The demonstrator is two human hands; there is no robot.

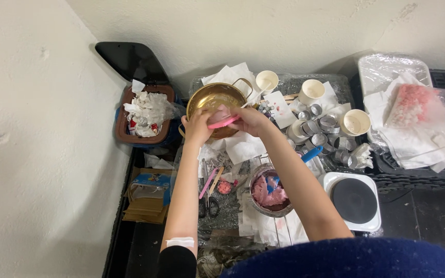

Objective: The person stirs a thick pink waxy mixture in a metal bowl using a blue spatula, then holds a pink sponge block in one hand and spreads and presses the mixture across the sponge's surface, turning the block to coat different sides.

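Brass-coloured bowl held over a cluttered bench, your two hands meeting at its rim.

Left to right: an open waste bin stuffed with paper; your left hand gripping the bowl's near edge; your right hand closed on a pink spatula laid across the rim; below, a small pot of pink wax with a blue spoon; a cluster of empty metal tealight cups; a white hotplate; a bag of pink flakes. You appear to be scraping residue from the bowl. A next stroke would call for a steady bowl and the blade pressed flat to the curve.
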